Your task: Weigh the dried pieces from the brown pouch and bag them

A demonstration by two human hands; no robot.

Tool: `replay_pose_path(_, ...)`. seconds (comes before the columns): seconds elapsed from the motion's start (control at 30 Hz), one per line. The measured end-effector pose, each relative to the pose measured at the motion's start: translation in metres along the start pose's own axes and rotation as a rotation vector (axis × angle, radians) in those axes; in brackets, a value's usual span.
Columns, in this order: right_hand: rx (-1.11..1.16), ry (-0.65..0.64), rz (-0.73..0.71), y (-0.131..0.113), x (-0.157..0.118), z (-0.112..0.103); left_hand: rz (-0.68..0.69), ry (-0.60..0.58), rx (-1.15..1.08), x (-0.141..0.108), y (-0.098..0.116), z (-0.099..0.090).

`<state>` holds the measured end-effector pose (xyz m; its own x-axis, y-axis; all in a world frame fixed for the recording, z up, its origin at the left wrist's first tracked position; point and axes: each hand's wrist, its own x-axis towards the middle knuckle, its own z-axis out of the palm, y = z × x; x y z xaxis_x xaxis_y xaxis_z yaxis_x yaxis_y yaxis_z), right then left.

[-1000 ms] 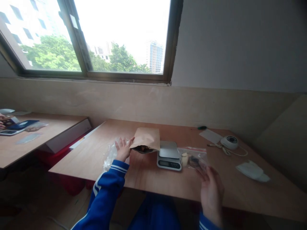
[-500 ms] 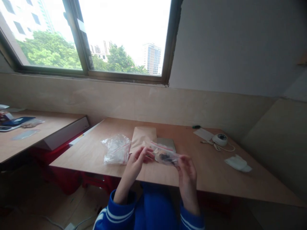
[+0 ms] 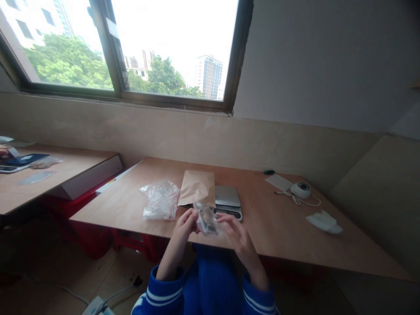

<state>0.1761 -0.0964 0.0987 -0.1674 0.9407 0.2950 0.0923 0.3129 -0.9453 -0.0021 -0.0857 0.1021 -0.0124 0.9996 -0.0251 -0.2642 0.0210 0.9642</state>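
Both my hands hold a small clear zip bag with something dark inside, just above the near edge of the wooden table. My left hand pinches its left side and my right hand touches its right side. Right behind the bag lies a brown paper pouch, leaning on a grey digital scale. A pile of clear zip bags with red strips lies to the left of the pouch.
At the back right of the table sit a white round device with a cable, a paper slip, a green pen and crumpled white tissue. A second table stands at the left with a phone and another person's fingers.
My hands have drawn the small clear bag closer together and turned it from stretched flat to hanging bunched between them. The scale shows again behind it.
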Motion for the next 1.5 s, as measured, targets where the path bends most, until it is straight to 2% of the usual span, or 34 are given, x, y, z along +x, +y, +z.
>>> replay_pose_path(0.1,-0.108,0.052,-0.009,0.000,0.002,0.008,0.082,0.013,0.037,0.002,-0.002,0.003)
replay_pose_path(0.27,0.037,0.034,0.066,-0.003,0.006,0.038,0.187,-0.076,0.316,-0.001,-0.013,0.007)
replay_pose_path(0.4,0.140,0.192,0.110,0.005,0.011,0.054,0.271,-0.190,0.514,-0.007,-0.015,0.007)
replay_pose_path(0.53,0.223,0.278,0.127,0.013,0.014,0.053,0.267,-0.238,0.518,-0.010,-0.012,0.006)
replay_pose_path(0.77,0.190,0.422,0.134,0.012,0.012,0.055,0.256,-0.117,0.454,-0.012,-0.011,0.009)
replay_pose_path(1.07,0.110,0.559,0.117,0.005,0.010,0.062,0.354,0.010,0.684,-0.012,-0.023,0.018)
replay_pose_path(1.17,0.061,0.602,0.114,0.007,0.010,0.059,0.398,0.068,0.743,-0.015,-0.022,0.020)
replay_pose_path(1.3,0.013,0.798,0.139,0.019,0.009,0.038,0.415,0.278,0.681,-0.019,-0.015,0.014)
replay_pose_path(1.37,0.005,0.834,0.128,0.023,0.009,0.025,0.414,0.222,0.677,-0.022,-0.010,0.012)
replay_pose_path(1.43,0.002,0.815,0.096,0.022,0.009,0.018,0.379,0.115,0.653,-0.024,-0.007,0.012)
replay_pose_path(1.5,0.033,0.766,0.076,0.018,0.009,0.017,0.322,0.082,0.585,-0.025,-0.005,0.012)
